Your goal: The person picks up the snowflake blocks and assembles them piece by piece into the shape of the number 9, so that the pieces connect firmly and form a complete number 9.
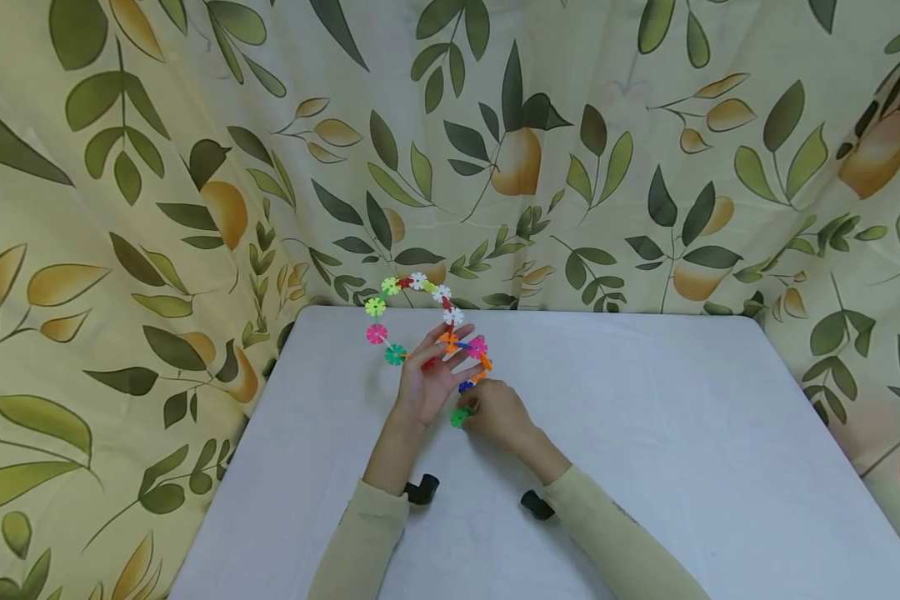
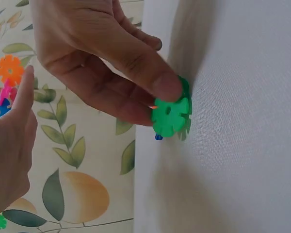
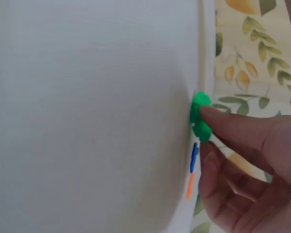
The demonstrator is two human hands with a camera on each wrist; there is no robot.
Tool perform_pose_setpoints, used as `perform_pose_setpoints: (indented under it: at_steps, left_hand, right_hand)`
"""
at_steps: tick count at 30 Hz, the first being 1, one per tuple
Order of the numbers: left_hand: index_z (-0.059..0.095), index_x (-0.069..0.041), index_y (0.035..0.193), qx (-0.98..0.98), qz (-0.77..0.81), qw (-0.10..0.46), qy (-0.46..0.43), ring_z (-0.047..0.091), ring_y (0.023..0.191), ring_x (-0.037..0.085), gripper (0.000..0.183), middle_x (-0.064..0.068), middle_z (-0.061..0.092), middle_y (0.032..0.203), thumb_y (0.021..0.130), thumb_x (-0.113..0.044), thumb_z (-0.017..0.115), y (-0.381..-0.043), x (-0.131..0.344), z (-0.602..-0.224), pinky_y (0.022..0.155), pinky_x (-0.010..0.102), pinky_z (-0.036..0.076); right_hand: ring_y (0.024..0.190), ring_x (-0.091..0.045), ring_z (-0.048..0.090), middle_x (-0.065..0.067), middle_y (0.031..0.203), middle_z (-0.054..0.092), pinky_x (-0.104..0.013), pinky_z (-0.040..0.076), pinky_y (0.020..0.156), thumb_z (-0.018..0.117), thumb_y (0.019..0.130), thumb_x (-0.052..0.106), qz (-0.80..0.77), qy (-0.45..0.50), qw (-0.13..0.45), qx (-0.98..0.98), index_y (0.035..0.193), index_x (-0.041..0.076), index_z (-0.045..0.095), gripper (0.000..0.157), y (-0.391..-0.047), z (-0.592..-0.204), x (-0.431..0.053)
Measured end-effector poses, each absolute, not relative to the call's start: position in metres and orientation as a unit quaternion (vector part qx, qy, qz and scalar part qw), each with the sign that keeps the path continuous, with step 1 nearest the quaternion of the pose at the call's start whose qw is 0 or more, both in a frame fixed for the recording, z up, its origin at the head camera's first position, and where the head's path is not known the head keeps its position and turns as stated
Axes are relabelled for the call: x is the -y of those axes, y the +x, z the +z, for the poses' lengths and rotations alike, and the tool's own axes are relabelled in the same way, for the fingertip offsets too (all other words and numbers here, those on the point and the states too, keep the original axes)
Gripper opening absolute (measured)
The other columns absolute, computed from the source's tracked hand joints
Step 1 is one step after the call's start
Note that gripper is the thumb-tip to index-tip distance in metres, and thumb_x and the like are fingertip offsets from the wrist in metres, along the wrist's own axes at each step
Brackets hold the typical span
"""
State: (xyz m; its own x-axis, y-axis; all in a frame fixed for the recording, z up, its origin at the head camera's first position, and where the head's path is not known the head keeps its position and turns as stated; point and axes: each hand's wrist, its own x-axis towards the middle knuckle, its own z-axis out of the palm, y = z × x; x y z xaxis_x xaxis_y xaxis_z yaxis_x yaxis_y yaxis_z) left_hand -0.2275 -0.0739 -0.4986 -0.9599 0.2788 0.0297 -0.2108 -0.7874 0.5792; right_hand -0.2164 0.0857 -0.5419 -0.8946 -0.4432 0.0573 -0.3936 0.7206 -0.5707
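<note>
Disc chain point(image 1: 376, 307) is looping about the outstretched left hand point(image 1: 429, 382). Right hand point(image 1: 501, 412), angling inward, is pinching a green disc point(image 2: 170, 117).

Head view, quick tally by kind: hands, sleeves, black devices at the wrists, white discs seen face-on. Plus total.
Hands: 2
Sleeves: 2
Black devices at the wrists: 2
White discs seen face-on: 3
Total: 9
</note>
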Motion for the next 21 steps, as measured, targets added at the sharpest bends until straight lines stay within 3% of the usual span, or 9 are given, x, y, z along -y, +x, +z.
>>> perform_pose_setpoints:
  at_steps: [8,14,21]
  left_hand:
    - [0.038,-0.012,0.152,-0.285,0.947,0.135,0.054,0.044,0.124,0.030,0.051,0.015,0.049,0.155,0.102,-0.011,0.048,-0.228,0.073,-0.499,0.110,0.076,0.033]
    - [0.038,-0.010,0.152,-0.285,0.948,0.130,0.060,0.045,0.125,0.035,0.050,0.016,0.047,0.156,0.103,-0.010,0.046,-0.228,0.073,-0.501,0.108,0.075,0.035]
    - [0.046,-0.013,0.144,-0.284,0.948,0.129,0.055,0.044,0.128,0.036,0.041,0.016,0.049,0.154,0.103,-0.010,0.045,-0.228,0.072,-0.501,0.108,0.075,0.036]
  right_hand:
    - [0.069,-0.007,0.066,0.008,0.075,0.072,-0.031,0.056,0.068,0.090,0.081,0.016,-0.379,-0.189,0.042,-0.905,0.085,0.014,0.079,0.012,-0.213,-0.544,-0.101]
    - [0.058,-0.016,0.070,-0.001,0.073,0.074,-0.031,0.056,0.056,0.081,0.091,0.010,-0.439,-0.149,0.107,-0.879,0.092,0.007,0.073,0.008,-0.209,-0.543,-0.114]
    - [0.058,-0.022,0.072,-0.007,0.081,0.076,-0.033,0.058,0.056,0.076,0.096,0.013,-0.442,-0.100,0.146,-0.879,0.100,0.009,0.067,0.011,-0.207,-0.534,-0.125]
